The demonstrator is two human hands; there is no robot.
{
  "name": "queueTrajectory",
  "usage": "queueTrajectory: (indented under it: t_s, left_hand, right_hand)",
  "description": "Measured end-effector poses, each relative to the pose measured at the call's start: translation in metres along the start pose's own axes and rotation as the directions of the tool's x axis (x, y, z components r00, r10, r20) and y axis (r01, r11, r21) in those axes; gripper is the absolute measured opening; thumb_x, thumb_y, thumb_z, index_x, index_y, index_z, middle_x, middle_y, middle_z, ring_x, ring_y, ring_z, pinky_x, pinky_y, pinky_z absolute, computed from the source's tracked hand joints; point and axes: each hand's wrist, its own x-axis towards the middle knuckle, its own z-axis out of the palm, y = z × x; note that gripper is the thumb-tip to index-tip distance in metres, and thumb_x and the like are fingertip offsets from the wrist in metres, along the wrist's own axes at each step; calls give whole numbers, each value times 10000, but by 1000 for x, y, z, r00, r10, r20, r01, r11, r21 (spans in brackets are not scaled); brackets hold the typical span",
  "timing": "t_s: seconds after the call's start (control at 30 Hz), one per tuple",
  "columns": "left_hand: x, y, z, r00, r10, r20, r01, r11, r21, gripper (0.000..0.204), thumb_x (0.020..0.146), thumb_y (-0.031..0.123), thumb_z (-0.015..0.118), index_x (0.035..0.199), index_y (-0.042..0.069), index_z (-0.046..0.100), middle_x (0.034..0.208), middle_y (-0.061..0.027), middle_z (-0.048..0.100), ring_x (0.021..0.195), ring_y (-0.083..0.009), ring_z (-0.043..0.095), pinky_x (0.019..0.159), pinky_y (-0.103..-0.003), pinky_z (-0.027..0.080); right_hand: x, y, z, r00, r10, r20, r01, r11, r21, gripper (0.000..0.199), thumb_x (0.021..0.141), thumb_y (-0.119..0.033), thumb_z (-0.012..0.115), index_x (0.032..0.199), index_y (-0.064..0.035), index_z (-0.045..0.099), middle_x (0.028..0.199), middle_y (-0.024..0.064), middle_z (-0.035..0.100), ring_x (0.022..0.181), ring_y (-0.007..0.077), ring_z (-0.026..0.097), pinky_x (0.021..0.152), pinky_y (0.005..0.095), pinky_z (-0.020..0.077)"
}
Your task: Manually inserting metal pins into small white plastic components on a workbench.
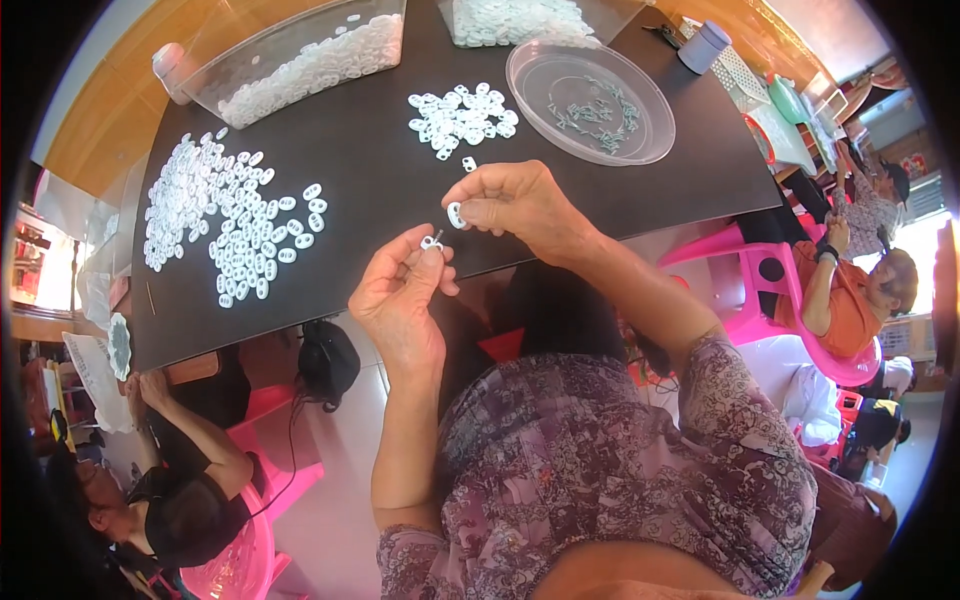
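Note:
My left hand (400, 290) pinches a small white plastic clip (431, 243) between thumb and fingertips, and a thin metal screw (440, 235) stands up out of it. Close by on its right, my right hand (525, 205) holds a white oval two-hole piece (456, 214) between thumb and forefinger. The two parts are apart, held above the table's near edge. One loose white clip (469, 164) lies just beyond my right fingers. Farther off is a small heap of white clips (462, 118). Many white oval pieces (245, 225) spread over the table's left side.
A round clear tray (655, 140) of small screws (597, 112) stands at the back right of the dark table (370, 190). Behind are clear bins (300, 75) of white parts and a grey cylindrical container (704, 47). Other people sit on pink chairs at both sides.

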Motion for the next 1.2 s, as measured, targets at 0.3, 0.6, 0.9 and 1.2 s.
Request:
queueTrajectory:
  t_s: [0.3, 0.6, 0.9, 1.2]
  left_hand:
    - [-3, -3, -1, 1000, 1, 2, -2, 999, 34, 205, 816, -13, 617, 1008, -80, 598, 751, -109, 621, 595, -126, 567, 525, -216, 465]
    - [-6, -3, 0, 1000, 21, 4, -21, 999, 45, 196, 821, -16, 610, 1007, -74, 600, 754, -92, 615, 607, -114, 566, 530, -211, 465]
    - [-8, -8, -1, 999, 36, 1, -36, 997, 73, 185, 822, -21, 605, 1002, -64, 604, 762, -81, 620, 628, -100, 567, 530, -204, 463]
    - [-9, -7, -1, 998, 46, -32, -42, 992, 118, 173, 819, -33, 599, 990, -60, 608, 737, -50, 599, 632, -85, 556, 530, -196, 456]
  right_hand:
    - [-1, -6, 1, 999, -37, 34, 39, 998, -58, 135, 804, -83, 593, 907, -18, 653, 745, -2, 624, 651, 38, 535, 542, 182, 412]
    - [-3, 0, 5, 997, -73, 6, 73, 995, -64, 128, 804, -92, 623, 897, -14, 663, 732, -3, 620, 636, 34, 534, 539, 178, 412]
    - [-4, -1, 7, 996, -88, 16, 88, 994, -60, 118, 806, -77, 629, 893, -5, 661, 728, -3, 620, 639, 30, 526, 543, 177, 408]
    - [-5, 1, 9, 991, -129, 22, 130, 988, -78, 107, 817, -45, 619, 900, 15, 653, 767, 12, 629, 703, 47, 547, 610, 188, 442]
